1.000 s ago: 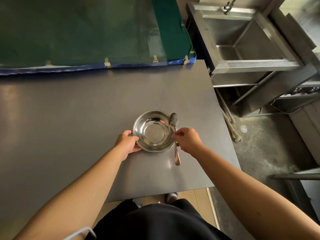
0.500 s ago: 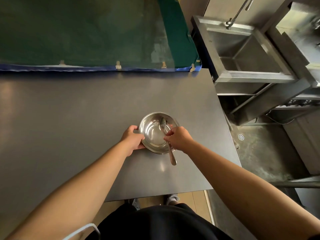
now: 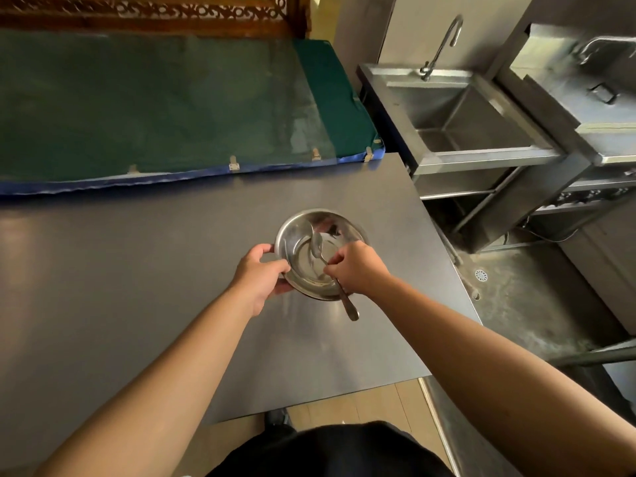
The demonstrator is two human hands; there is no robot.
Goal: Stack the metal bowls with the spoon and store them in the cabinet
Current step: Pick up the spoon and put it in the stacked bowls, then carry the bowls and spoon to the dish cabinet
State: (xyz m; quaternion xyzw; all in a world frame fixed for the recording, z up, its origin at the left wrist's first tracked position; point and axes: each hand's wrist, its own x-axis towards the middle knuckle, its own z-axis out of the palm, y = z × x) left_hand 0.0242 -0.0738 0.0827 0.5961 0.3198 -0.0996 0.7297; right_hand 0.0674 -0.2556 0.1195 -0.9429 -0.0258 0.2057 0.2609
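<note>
A shiny metal bowl [image 3: 303, 232] sits near the right side of the grey table [image 3: 137, 270], tilted a little toward me; a second rim seems to show under its near edge. My left hand [image 3: 261, 270] grips its left rim. My right hand [image 3: 354, 266] pinches the handle of a metal spoon [image 3: 316, 244]. The spoon's head lies inside the bowl and its handle sticks out over the near rim.
A green padded mat with a blue edge [image 3: 172, 108] borders the table's far side. To the right stand a steel sink [image 3: 457, 111] with a tap, steel shelving [image 3: 568, 187], and a concrete floor with a drain [image 3: 480, 275]. The table's right edge is close to the bowl.
My right hand picked the spoon up from beside the bowl and brought it into the bowl. My left hand has kept hold of the rim and the bowl now tilts. The camera has tilted upward.
</note>
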